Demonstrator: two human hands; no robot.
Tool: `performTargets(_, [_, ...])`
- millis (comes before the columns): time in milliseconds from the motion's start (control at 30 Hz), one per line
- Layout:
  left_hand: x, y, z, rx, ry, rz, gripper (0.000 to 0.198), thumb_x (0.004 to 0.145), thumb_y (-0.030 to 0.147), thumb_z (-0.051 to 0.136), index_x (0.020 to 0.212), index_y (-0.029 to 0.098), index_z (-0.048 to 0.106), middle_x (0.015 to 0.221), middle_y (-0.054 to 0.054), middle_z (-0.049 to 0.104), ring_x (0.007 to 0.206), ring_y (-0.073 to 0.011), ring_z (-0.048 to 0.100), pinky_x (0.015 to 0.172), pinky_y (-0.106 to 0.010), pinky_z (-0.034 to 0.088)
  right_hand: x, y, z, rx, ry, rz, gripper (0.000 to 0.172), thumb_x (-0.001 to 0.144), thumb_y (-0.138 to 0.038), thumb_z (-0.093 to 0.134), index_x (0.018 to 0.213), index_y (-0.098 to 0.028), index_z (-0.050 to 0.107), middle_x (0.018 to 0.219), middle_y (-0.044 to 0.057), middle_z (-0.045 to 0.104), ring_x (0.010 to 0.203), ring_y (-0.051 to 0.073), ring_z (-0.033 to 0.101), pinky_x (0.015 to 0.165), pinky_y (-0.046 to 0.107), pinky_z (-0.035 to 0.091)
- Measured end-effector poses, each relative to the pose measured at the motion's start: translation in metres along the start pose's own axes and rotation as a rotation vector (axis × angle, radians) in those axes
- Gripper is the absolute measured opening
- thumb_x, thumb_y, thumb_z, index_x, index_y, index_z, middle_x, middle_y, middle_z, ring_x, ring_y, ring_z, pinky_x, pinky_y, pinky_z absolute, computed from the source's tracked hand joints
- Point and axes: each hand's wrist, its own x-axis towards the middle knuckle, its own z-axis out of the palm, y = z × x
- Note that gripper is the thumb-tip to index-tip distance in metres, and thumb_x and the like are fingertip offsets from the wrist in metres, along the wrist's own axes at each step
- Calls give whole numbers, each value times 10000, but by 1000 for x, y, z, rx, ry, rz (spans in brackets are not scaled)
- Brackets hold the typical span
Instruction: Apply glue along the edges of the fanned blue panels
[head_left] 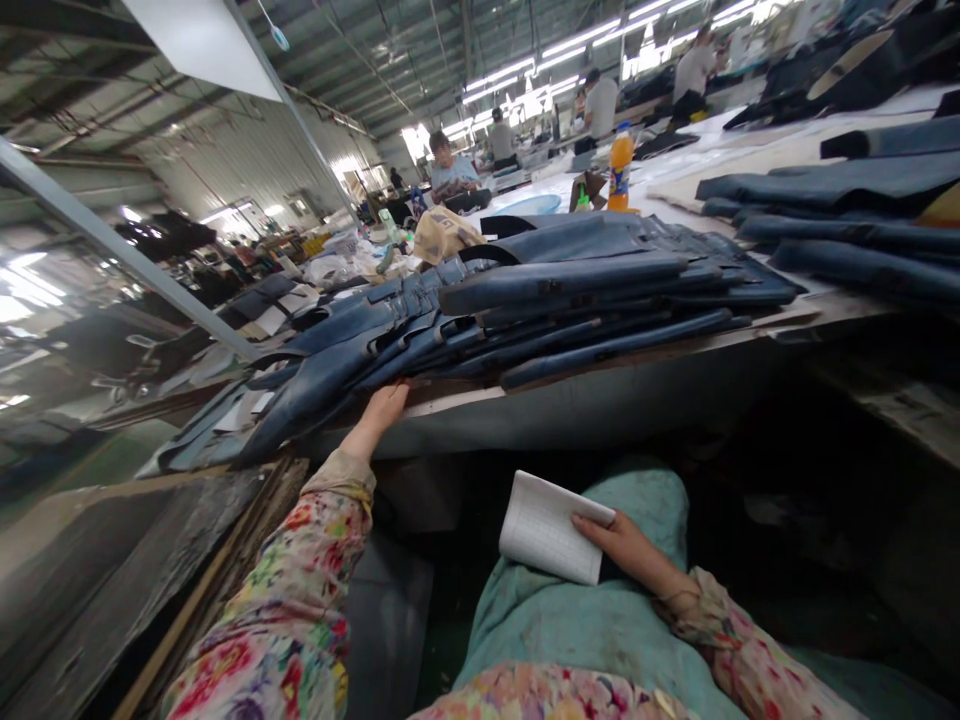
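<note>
My right hand (pixel 607 538) holds a white notebook or folded pad with a printed grid (pixel 553 525) over my lap, thumb on top and the other fingers beneath it. At the table's front edge, my left hand (pixel 386 405) reaches up to the underside of a pile of dark blue leather-like pieces (pixel 570 290). Its fingertips go out of sight at the pile's lower edge, so whether they grip a piece is hidden. The pieces lie stacked flat, several with curved straps and small dark fittings.
More blue pieces (pixel 847 190) lie stacked at the right. An orange drink bottle (pixel 620 168) and a tan cloth bundle (pixel 446 237) stand behind the pile. A slanting metal post (pixel 150 270) rises at left, above worn boards (pixel 150 560). Co-workers sit and stand farther back.
</note>
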Motion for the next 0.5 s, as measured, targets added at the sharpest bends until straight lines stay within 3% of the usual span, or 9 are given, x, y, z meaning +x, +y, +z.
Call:
performTargets(267, [33,4,-44,-77,14,1,518,857,414,304,1101,74,610,1201,-93,583,1183,-218,486,1060,-305,316,-4,12,-4,79,6,-34,498,684,-577,617,820,-98,625,767,68,643,724,195,572,697,318,458])
performTargets(367, [36,2,-44,-31,-23,25,456,832,333,365,1155,101,587,1250,-76,551,1217,-198,461,1076,-279,291,-5,10,-5,72,13,-41,513,680,-588,614,821,-95,624,765,70,644,730,199,576,703,323,461])
performTargets(500, [26,1,-28,77,-83,28,500,815,323,391,1243,103,524,1293,-96,512,1251,-230,425,1079,-309,298,-8,3,-5,107,43,-26,557,645,-603,638,865,-91,635,817,88,664,769,218,598,742,350,476])
